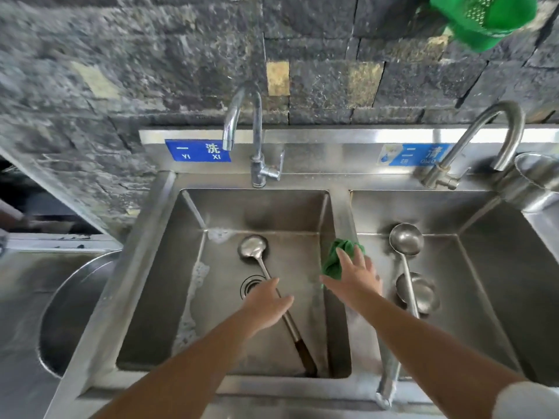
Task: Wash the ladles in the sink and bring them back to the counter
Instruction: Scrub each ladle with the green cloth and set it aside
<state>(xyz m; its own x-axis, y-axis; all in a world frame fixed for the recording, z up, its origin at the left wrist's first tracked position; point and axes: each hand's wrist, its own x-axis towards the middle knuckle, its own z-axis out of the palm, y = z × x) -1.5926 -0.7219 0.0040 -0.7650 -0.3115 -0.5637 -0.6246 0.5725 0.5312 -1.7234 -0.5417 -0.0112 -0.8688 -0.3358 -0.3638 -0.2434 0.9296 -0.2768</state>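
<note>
My left hand grips the long steel ladle in the left basin; my right hand, spread wide, presses a crumpled green cloth on the divider.

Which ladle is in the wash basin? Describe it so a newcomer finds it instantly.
Start at the steel double sink and take its left basin. The ladle lies there diagonally, bowl toward the back wall. Unlike the two ladles in the right basin, it has a dark handle end and the left hand over its shaft.
</note>
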